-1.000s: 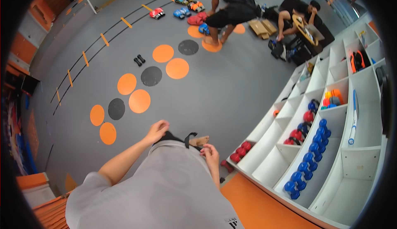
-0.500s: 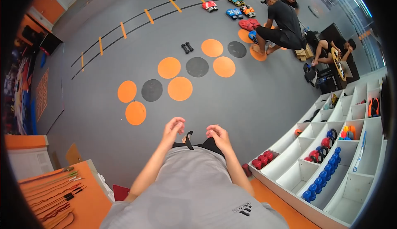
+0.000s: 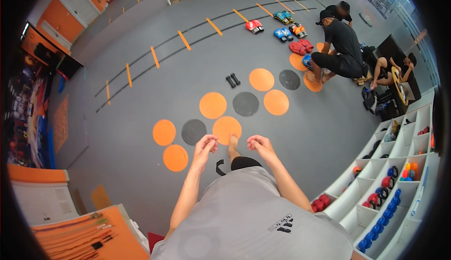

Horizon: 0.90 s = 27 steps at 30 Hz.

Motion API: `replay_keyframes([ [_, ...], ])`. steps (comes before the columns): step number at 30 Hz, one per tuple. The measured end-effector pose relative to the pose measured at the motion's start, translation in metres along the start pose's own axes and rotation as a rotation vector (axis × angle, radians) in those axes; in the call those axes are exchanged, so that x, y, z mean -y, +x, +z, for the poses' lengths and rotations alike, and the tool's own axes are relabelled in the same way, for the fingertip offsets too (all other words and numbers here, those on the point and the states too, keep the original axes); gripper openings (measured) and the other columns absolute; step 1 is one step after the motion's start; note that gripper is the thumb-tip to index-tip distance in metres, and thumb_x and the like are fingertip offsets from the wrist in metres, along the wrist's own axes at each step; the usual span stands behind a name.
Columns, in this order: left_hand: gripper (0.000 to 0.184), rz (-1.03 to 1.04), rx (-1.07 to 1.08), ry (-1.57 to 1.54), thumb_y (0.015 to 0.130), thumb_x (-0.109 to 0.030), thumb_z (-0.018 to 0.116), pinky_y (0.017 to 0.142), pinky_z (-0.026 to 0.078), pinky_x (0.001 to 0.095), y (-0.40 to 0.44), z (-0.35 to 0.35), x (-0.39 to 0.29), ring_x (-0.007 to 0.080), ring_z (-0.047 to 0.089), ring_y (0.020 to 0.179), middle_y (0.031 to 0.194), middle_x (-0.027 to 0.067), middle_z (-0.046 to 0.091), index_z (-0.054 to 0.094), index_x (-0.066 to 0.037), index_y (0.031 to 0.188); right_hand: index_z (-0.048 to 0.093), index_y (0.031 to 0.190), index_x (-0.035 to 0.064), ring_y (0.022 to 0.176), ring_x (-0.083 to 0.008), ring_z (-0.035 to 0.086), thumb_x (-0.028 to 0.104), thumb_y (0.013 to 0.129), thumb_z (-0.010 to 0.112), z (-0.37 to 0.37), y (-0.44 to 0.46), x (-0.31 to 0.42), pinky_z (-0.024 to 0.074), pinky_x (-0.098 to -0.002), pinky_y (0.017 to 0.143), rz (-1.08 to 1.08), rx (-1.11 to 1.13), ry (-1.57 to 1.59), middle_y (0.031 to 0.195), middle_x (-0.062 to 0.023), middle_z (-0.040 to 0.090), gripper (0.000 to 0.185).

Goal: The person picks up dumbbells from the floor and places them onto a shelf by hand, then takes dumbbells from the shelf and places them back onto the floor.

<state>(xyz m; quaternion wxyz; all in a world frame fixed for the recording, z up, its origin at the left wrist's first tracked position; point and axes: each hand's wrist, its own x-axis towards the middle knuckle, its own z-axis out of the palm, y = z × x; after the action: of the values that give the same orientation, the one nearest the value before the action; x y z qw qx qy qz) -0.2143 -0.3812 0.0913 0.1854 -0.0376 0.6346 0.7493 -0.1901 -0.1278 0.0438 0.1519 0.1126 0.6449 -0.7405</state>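
Both hands hang in front of my grey shirt [image 3: 225,203], loosely curled and with nothing in them. My left hand [image 3: 204,148] is in front of the near orange floor circle [image 3: 225,126], at its lower left. To the right, my right hand [image 3: 263,147] hangs above bare grey floor. Between them my bare foot [image 3: 233,141] reaches onto that orange circle. A black strap [image 3: 220,167] dangles by my waist, below the left hand and apart from it. Further orange and dark grey circles [image 3: 193,132] lie around, and two black dumbbells [image 3: 233,80] rest beyond them.
White shelving [image 3: 357,192] with blue dumbbells [image 3: 379,221] and kettlebells stands at the right. An orange-topped table [image 3: 117,222] with cords is at lower left. A crouching person [image 3: 340,44] and others are at the far right, near boxing gloves [image 3: 254,26]. Ladder markings [image 3: 184,40] cross the floor.
My body has moved forward, and my foot now shows on the orange circle. The floor circles sit lower and further right in view. Both hands stay raised and bare.
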Motion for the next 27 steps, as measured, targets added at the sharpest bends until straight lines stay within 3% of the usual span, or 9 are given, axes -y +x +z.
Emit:
replay_keyframes([
  [3, 0.016, -0.031, -0.046, 0.017, 0.095, -0.018, 0.049, 0.068, 0.043, 0.0247, 0.054, -0.003, -0.042, 0.0089, 0.053, 0.075, 0.082, -0.0005, 0.056, 0.058, -0.006, 0.102, 0.064, 0.092, -0.0002, 0.075, -0.0109, 0.060, 0.008, 0.092, 0.049, -0.002, 0.081, 0.038, 0.0510, -0.0261, 0.068, 0.010, -0.037, -0.032, 0.079, -0.0040, 0.064, 0.017],
  [6, 0.017, -0.056, 0.018, -0.170, 0.095, -0.020, 0.048, 0.067, 0.043, 0.0259, 0.106, -0.015, -0.069, 0.0113, 0.054, 0.076, 0.083, 0.0009, 0.055, 0.058, -0.006, 0.101, 0.065, 0.093, -0.0003, 0.073, -0.0115, 0.062, 0.011, 0.091, 0.051, 0.003, 0.162, 0.079, 0.0516, -0.0271, 0.069, -0.062, -0.010, -0.054, 0.080, -0.0053, 0.066, 0.019],
  [8, 0.018, -0.102, 0.041, -0.219, 0.096, -0.021, 0.048, 0.067, 0.044, 0.0269, 0.145, -0.024, -0.071, 0.0127, 0.054, 0.075, 0.083, 0.0016, 0.055, 0.057, -0.006, 0.102, 0.066, 0.095, -0.0007, 0.072, -0.0129, 0.064, 0.016, 0.089, 0.055, -0.002, 0.209, 0.102, 0.0520, -0.0276, 0.071, -0.107, -0.008, -0.221, 0.080, -0.0069, 0.067, 0.021],
  [11, 0.018, -0.183, -0.138, -0.189, 0.095, -0.022, 0.048, 0.067, 0.044, 0.0279, 0.176, -0.038, -0.061, 0.0138, 0.054, 0.075, 0.082, 0.0019, 0.054, 0.056, -0.007, 0.101, 0.066, 0.097, -0.0004, 0.074, -0.0146, 0.064, 0.018, 0.088, 0.056, 0.002, 0.251, 0.138, 0.0517, -0.0281, 0.072, -0.163, 0.032, -0.220, 0.080, -0.0071, 0.067, 0.023],
  [14, 0.016, -0.363, -0.214, -0.335, 0.094, -0.023, 0.048, 0.066, 0.044, 0.0289, 0.225, -0.049, -0.049, 0.0141, 0.054, 0.074, 0.079, 0.0007, 0.053, 0.055, -0.009, 0.095, 0.065, 0.097, 0.0010, 0.077, -0.0132, 0.063, 0.015, 0.090, 0.054, -0.001, 0.295, 0.161, 0.0512, -0.0276, 0.071, -0.135, 0.174, -0.151, 0.082, -0.0063, 0.067, 0.019],
  [18, 0.016, -0.482, -0.262, -0.255, 0.093, -0.024, 0.049, 0.065, 0.043, 0.0280, 0.316, -0.053, -0.050, 0.0130, 0.053, 0.072, 0.078, -0.0003, 0.054, 0.055, -0.010, 0.093, 0.066, 0.101, 0.0020, 0.077, -0.0133, 0.063, 0.017, 0.091, 0.055, -0.022, 0.366, 0.152, 0.0514, -0.0280, 0.072, -0.028, 0.228, -0.213, 0.083, -0.0059, 0.067, 0.021],
  [23, 0.016, -0.522, -0.118, -0.134, 0.093, -0.024, 0.050, 0.064, 0.043, 0.0274, 0.496, -0.028, -0.093, 0.0119, 0.054, 0.072, 0.078, -0.0004, 0.054, 0.057, -0.009, 0.093, 0.065, 0.104, 0.0026, 0.079, -0.0138, 0.063, 0.018, 0.090, 0.055, -0.081, 0.465, 0.145, 0.0503, -0.0287, 0.074, 0.159, 0.176, -0.222, 0.086, -0.0057, 0.067, 0.023],
  [25, 0.017, -0.557, -0.063, -0.100, 0.093, -0.024, 0.051, 0.064, 0.043, 0.0272, 0.572, -0.021, -0.103, 0.0115, 0.054, 0.072, 0.077, -0.0006, 0.055, 0.057, -0.009, 0.093, 0.066, 0.101, 0.0026, 0.076, -0.0154, 0.064, 0.021, 0.088, 0.054, -0.105, 0.500, 0.146, 0.0504, -0.0299, 0.072, 0.189, -0.018, -0.197, 0.082, -0.0076, 0.068, 0.025],
  [27, 0.017, -0.505, 0.121, 0.071, 0.093, -0.024, 0.051, 0.064, 0.043, 0.0259, 0.659, -0.013, -0.100, 0.0108, 0.054, 0.072, 0.076, -0.0007, 0.055, 0.058, -0.008, 0.093, 0.064, 0.100, 0.0022, 0.078, -0.0124, 0.061, 0.016, 0.092, 0.051, -0.130, 0.535, 0.152, 0.0496, -0.0274, 0.074, 0.310, -0.134, -0.144, 0.085, -0.0052, 0.065, 0.020],
])
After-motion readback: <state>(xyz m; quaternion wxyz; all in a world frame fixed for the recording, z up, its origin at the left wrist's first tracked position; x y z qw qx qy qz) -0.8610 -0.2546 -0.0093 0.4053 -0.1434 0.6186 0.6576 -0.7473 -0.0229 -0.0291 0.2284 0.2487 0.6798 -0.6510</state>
